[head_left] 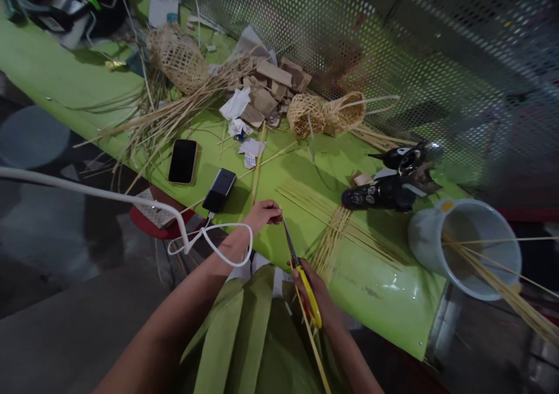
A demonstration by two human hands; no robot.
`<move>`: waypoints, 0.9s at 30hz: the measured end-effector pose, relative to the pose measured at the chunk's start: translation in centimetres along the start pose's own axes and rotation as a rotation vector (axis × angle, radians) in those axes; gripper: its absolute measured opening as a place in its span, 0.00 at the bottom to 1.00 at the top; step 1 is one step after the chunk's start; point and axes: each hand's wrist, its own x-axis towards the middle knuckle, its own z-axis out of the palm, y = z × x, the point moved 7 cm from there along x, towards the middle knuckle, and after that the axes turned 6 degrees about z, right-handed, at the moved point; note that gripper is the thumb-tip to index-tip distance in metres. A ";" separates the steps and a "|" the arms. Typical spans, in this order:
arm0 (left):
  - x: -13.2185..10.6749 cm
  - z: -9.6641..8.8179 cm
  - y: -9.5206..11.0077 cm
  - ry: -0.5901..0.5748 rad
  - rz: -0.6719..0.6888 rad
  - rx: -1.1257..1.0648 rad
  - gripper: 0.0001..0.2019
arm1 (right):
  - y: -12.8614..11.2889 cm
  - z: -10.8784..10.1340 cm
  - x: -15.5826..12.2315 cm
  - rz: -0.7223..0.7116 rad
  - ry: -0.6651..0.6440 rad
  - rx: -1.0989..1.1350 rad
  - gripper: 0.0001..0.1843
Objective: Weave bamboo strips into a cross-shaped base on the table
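My right hand (318, 286) is closed round scissors (311, 301) with yellow and red handles, their dark blades pointing up toward my left hand. Close by the blade tips, my left hand (264, 212) is closed in a pinch; what it grips is too small to make out clearly, perhaps the end of a thin strip. A pale bamboo-like strip (318, 362) runs from under my right hand down over my lap. On the green table to the right lie crossed strips (334, 240), partly laid over one another, with a dark tool (378, 196) resting on their upper end.
Left of my hands are a phone (183, 161) and a power bank (219, 190) with a looped white cable (227, 260). Woven baskets (179, 59), loose strips and cardboard scraps (262, 94) line the back. A bucket (425, 242) holding strips stands at the right.
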 end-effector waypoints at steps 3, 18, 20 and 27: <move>0.0 0.2 0.2 0.000 -0.036 -0.021 0.10 | -0.1 0.2 0.4 -0.020 0.056 0.020 0.29; 0.1 0.1 0.7 -0.012 -0.032 0.003 0.08 | 0.3 0.6 2.9 0.001 0.130 -0.045 0.24; 0.2 0.1 0.8 -0.008 -0.018 0.011 0.06 | 0.1 0.6 3.1 0.001 0.135 -0.065 0.25; 1.0 -0.6 0.5 0.064 0.061 0.136 0.09 | -0.9 0.8 3.2 0.019 0.193 -0.162 0.21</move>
